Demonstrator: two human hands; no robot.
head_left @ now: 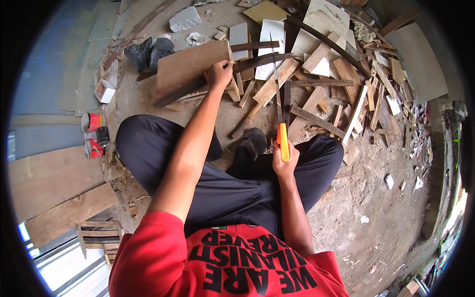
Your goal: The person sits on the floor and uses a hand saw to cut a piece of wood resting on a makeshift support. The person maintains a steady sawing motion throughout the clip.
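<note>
My right hand (286,157) is closed round the yellow-orange handle of a handsaw (278,89). Its narrow blade points away from me and crosses the end of a dark wooden strip (260,61); whether the teeth touch the wood I cannot tell. To the left, my left hand (219,74) grips the right edge of a brown wooden board (185,67), fingers curled over it. The board lies tilted over dark strips that stick out to its right. Just beyond my crossed legs, a light plank (276,81) rests beneath the blade.
Scrap wood (341,84) and pale panels (326,20) are heaped ahead and right. A black plastic bag (148,53) lies beyond the board. Red-labelled cans (92,122) and a small white box (104,91) stand at left. Debris dots the dirt floor (381,208).
</note>
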